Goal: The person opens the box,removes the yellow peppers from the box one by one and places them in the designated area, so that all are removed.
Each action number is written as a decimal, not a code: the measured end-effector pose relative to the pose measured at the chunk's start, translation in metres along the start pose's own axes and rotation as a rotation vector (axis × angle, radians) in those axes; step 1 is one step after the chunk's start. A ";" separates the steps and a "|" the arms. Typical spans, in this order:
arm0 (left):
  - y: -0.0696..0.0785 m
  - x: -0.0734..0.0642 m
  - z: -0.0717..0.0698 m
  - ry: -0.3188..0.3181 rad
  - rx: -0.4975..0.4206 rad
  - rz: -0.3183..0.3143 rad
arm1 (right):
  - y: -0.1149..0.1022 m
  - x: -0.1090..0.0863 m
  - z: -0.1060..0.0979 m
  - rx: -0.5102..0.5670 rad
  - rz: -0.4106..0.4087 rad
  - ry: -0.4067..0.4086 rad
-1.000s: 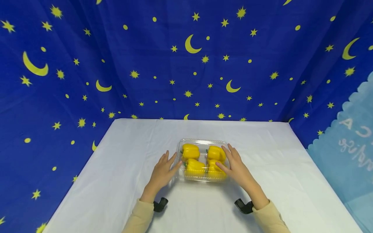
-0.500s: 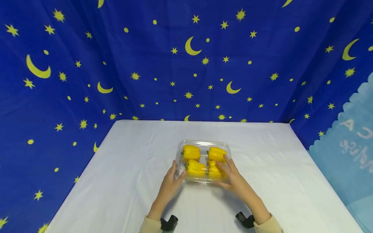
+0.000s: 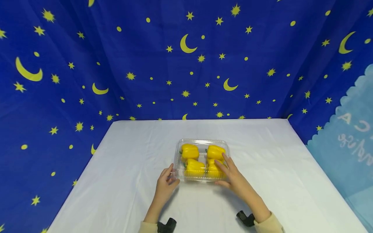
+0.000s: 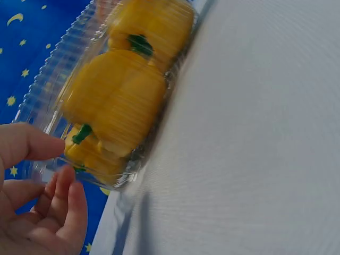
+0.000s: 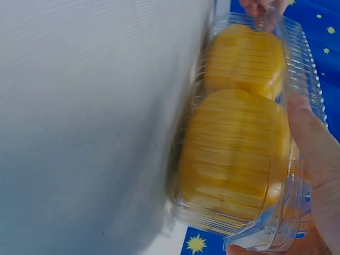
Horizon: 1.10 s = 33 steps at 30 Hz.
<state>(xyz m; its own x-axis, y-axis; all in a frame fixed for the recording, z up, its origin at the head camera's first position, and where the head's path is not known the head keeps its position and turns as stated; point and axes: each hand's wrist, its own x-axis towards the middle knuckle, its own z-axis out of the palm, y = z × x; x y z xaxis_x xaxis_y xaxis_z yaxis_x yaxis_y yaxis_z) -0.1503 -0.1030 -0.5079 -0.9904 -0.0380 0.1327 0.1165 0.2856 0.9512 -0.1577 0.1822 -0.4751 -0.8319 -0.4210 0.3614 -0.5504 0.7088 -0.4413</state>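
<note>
A clear plastic clamshell box (image 3: 202,142) lies on the white tabletop with several yellow bell peppers (image 3: 194,168) inside. My left hand (image 3: 164,186) is at its front left corner, with fingers curled and pinching the plastic edge. In the left wrist view, the fingertips (image 4: 50,149) meet at that clear corner beside the green pepper stems. My right hand (image 3: 237,179) rests on the right side of the box, its fingers spread over the lid above the peppers. In the right wrist view, one finger (image 5: 308,122) lies along the ridged lid edge.
White cloth covers the table (image 3: 140,139) around the box. A blue curtain (image 3: 163,64) with yellow moons and stars stands behind and at the sides. A light blue cloth (image 3: 346,155) with lettering hangs at the right. Black wrist mounts (image 3: 166,225) stick out under the arms.
My hands have come down onto the box from spread positions at its sides. The left fingers have curled onto the front left corner. The box has stayed in place.
</note>
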 end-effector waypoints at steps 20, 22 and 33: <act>0.002 -0.001 -0.012 -0.047 -0.453 -0.228 | -0.002 0.000 0.003 -0.032 0.029 0.006; 0.002 -0.002 -0.013 -0.039 -0.472 -0.265 | -0.003 0.000 0.004 -0.028 0.025 0.009; 0.002 0.000 -0.011 -0.023 -0.547 -0.334 | -0.005 0.000 0.002 -0.060 0.045 0.004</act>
<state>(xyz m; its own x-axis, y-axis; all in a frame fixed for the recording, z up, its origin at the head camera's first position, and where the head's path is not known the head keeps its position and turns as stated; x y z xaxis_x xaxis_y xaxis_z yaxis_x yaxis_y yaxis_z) -0.1489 -0.1132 -0.5025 -0.9804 -0.0183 -0.1959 -0.1839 -0.2686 0.9455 -0.1546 0.1774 -0.4745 -0.8554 -0.3856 0.3459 -0.5071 0.7595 -0.4074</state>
